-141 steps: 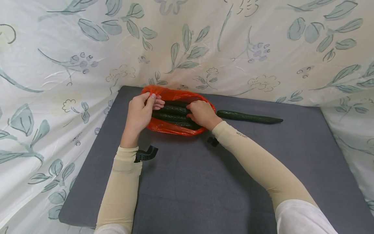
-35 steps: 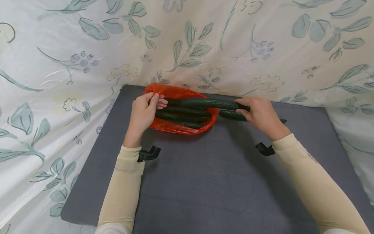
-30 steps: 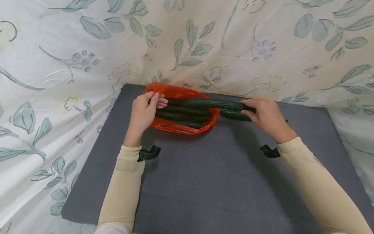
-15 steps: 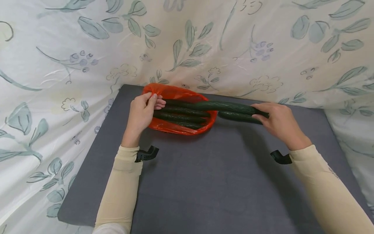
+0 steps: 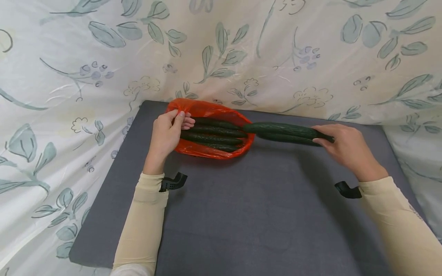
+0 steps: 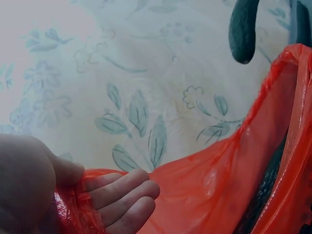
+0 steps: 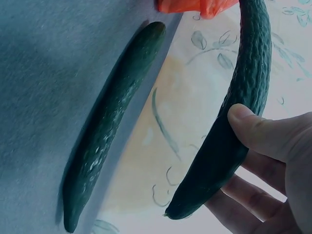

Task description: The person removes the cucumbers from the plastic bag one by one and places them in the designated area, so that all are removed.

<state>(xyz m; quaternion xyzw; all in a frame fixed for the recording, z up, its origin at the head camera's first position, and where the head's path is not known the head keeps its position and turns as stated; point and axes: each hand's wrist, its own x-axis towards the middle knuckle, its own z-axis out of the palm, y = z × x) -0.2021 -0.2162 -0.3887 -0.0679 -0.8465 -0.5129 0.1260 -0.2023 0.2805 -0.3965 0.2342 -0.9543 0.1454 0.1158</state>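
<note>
The left hand point(image 5: 167, 128) pinches the left end of the rim of a red plastic bag point(image 5: 207, 153), its grip closed on bunched film between thumb and fingers, with the other fingertips reaching over the bag's mouth. The bag sits near the far edge of a dark grey worktop point(image 5: 241, 211), mouth spread wide, and several dark green cucumbers point(image 5: 212, 138) lie inside it side by side, running lengthwise. The right hand point(image 5: 348, 147) grips one raised cucumber point(image 5: 283, 128) near its tapered end, thumb on one side and fingers on the other, with the tip showing past the thumb. In the head view its far end overlaps the right rim of the bag; the left wrist view shows that end apart from the plastic. Another cucumber point(image 7: 109, 122) lies on the worktop just beside the bag's right end, partly hidden beneath the raised one in the head view, though the right wrist view shows the two apart. Beige sleeves point(image 5: 141, 226) cover both forearms, and a pale cloth point(image 5: 262, 73) with leaves and flowers hangs behind the worktop.
</note>
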